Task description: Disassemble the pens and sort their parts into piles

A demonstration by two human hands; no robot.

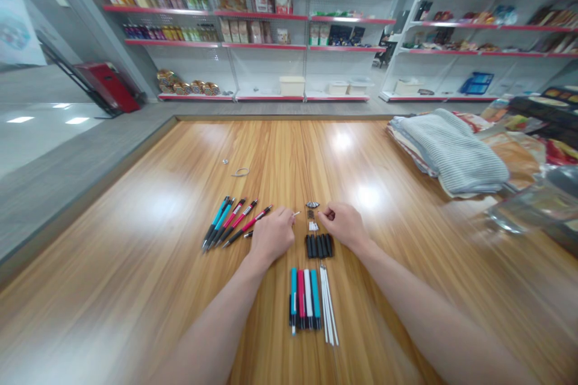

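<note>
My left hand [274,233] is closed around a thin white pen refill [296,213], whose end pokes out on the right. A short dark piece [248,234] shows at that hand's left edge; I cannot tell whether it is held. My right hand [345,224] is pinched beside the small springs [310,215], and what its fingertips hold, if anything, is hidden. Silver pen tips [312,204] lie above the springs, small white parts [313,226] and black grips [319,246] below. Nearer me are coloured pen barrels [306,298] and white refills [329,307].
Several blue and red pens [232,222] lie fanned out on the left of the wooden table [135,240]. Farther back are a thin ring [241,172] and a tiny round piece [225,161]. Folded cloths [456,150] and a clear container [533,204] stand at the right.
</note>
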